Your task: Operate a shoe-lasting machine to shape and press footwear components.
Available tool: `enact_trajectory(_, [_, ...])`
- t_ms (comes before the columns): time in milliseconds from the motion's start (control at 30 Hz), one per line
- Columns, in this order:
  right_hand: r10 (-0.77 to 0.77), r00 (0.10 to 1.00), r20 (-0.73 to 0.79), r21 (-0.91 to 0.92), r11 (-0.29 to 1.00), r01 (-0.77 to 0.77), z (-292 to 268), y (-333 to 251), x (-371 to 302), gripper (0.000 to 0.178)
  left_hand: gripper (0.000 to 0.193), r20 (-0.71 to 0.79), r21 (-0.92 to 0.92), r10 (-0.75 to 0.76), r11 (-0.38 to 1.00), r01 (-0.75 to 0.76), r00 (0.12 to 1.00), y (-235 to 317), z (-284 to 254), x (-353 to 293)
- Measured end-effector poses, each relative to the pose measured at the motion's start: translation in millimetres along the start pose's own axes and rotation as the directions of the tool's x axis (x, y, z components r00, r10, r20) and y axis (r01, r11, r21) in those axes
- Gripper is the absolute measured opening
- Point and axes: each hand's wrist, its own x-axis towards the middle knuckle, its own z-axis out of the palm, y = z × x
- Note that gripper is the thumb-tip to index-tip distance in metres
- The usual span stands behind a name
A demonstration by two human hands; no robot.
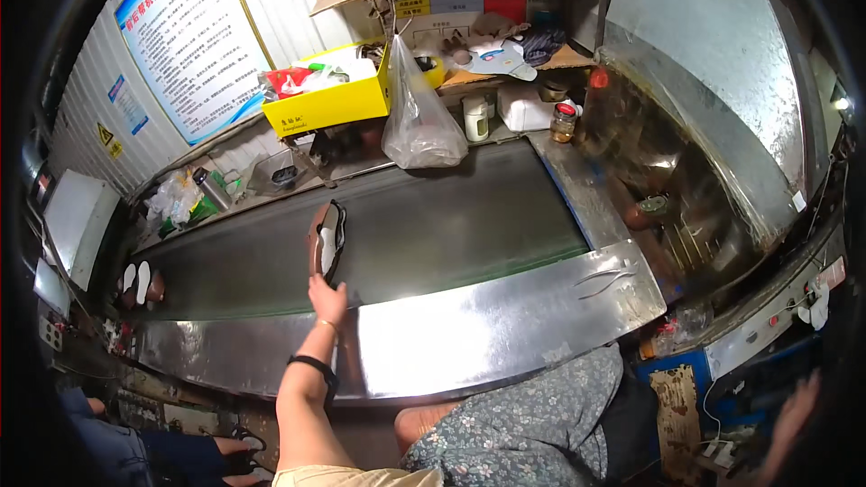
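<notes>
A brown shoe (317,243) with a white inside and a dark edge stands lengthwise on the dark conveyor belt (433,225). The fingers of my left hand (327,299) are closed on its near end, above the belt's front edge. That wrist has a thin bracelet and a black band. Far off to the right, my right hand (797,404) is held up beside a machine panel (758,329); motion smears its fingers, and I see nothing plainly held in it.
A shiny metal ledge (451,329) runs along the belt's near side. Shoes with white soles (142,282) sit at the belt's left end. A plastic bag (424,131) hangs over the far edge near a yellow box (329,104). Another person's legs (180,455) show at lower left.
</notes>
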Motion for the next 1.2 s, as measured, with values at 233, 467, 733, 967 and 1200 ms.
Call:
enact_trajectory(233, [0.161,0.890,0.426,0.392,0.854,-0.342,95.6,-263.7,-176.3,0.026,0.068,0.277,0.155,-0.229,0.969,0.191,0.933,7.4,9.5,93.1])
enact_trajectory(467, [0.351,0.827,0.439,0.678,0.475,-0.561,21.0,-393.1,-77.5,0.013,0.063,0.405,-0.298,-0.031,0.941,0.164,0.914,62.0,51.7,64.6])
enact_trajectory(733, [-0.060,0.781,0.622,0.766,-0.157,-0.623,-5.9,-484.7,116.7,0.059,0.049,0.765,-0.581,0.569,0.406,0.705,0.302,150.7,-52.7,-159.4])
enact_trajectory(967, [0.447,0.796,0.409,0.825,0.192,-0.531,-27.2,-482.1,113.4,0.031,0.070,0.503,-0.788,0.854,0.518,0.332,-0.136,232.0,-81.1,-304.9])
enact_trajectory(1200, [0.033,0.913,0.407,0.846,0.364,-0.390,-72.0,-476.1,69.3,0.036,0.057,0.632,-0.271,0.709,0.580,0.768,-0.313,326.9,-26.8,-347.3])
